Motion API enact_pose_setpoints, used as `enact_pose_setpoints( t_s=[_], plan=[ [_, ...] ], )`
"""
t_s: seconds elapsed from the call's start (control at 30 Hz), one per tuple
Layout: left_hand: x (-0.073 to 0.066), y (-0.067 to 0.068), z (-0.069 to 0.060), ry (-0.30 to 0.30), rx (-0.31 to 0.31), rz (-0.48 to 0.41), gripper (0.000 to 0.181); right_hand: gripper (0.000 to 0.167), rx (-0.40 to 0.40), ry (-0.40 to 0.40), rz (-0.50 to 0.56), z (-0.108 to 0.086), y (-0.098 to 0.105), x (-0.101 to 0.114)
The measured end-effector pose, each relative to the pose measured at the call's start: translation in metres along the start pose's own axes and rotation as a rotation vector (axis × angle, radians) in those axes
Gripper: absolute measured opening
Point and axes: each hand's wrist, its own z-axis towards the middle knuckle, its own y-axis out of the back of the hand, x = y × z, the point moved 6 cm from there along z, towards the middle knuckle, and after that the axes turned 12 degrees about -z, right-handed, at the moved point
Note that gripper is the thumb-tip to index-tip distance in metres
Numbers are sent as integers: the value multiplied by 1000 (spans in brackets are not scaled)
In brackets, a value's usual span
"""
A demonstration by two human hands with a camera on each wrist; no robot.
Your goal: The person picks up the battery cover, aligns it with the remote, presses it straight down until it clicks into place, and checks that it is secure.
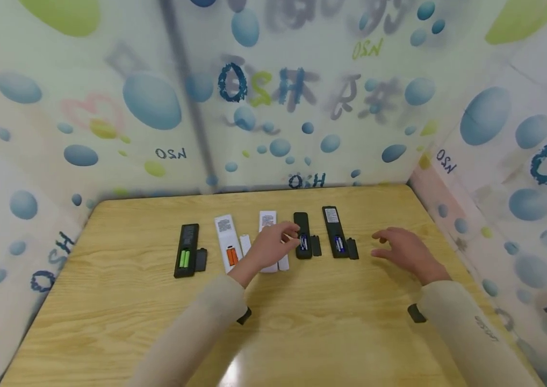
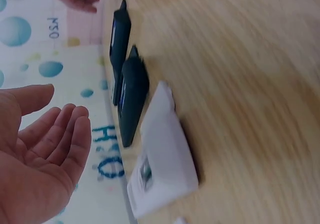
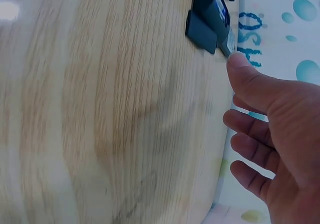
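My left hand (image 1: 272, 243) hovers over the middle white remote control (image 1: 267, 217), fingers loosely bent and holding nothing. In the left wrist view, a gap separates it from that white remote. To the right of the remotes hangs my right hand (image 1: 405, 251), relaxed, its thumb apart from the fingers. Nearest to it lie the right black remote (image 1: 331, 226) with blue batteries and its loose battery cover (image 1: 352, 249). Between the hands sits a smaller black remote (image 1: 301, 221), also with blue batteries, beside its cover (image 1: 316, 245). The left hand partly hides the middle white remote.
Farther left lie a white remote (image 1: 224, 231) with orange batteries, its white cover (image 1: 245, 243), a black remote (image 1: 188, 235) with green batteries and its cover (image 1: 201, 259). All rest on a wooden table (image 1: 123, 317); a patterned wall (image 1: 264, 161) borders its far edge.
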Motion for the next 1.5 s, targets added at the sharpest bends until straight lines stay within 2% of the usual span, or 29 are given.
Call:
enact_pose_setpoints(
  t_s=[0.2, 0.43, 0.7, 0.9, 1.03, 1.2, 1.37, 1.5],
  plan=[
    [-2, -29, 15, 28, 42, -13, 36, 43, 16, 21, 1, 15, -2, 16],
    [3, -60, 32, 118, 21, -36, 40, 41, 62, 24, 17, 23, -10, 26],
    [-2, -86, 48, 197, -6, -27, 50, 43, 86, 20, 17, 27, -13, 28],
    [-4, -99, 54, 230, -4, 50, 62, 45, 91, 25, 18, 30, -15, 30],
    [-4, -103, 54, 265, -9, 41, 67, 45, 78, 35, 22, 32, -18, 31],
    [-3, -108, 57, 273, -32, 61, 70, 44, 76, 52, 35, 35, -25, 32],
    [0, -112, 61, 277, -65, 89, 73, 43, 88, 18, 55, 37, -30, 30],
    [-1, -114, 63, 295, -89, 101, 74, 37, 96, -24, 116, 36, -26, 27]
  ],
)
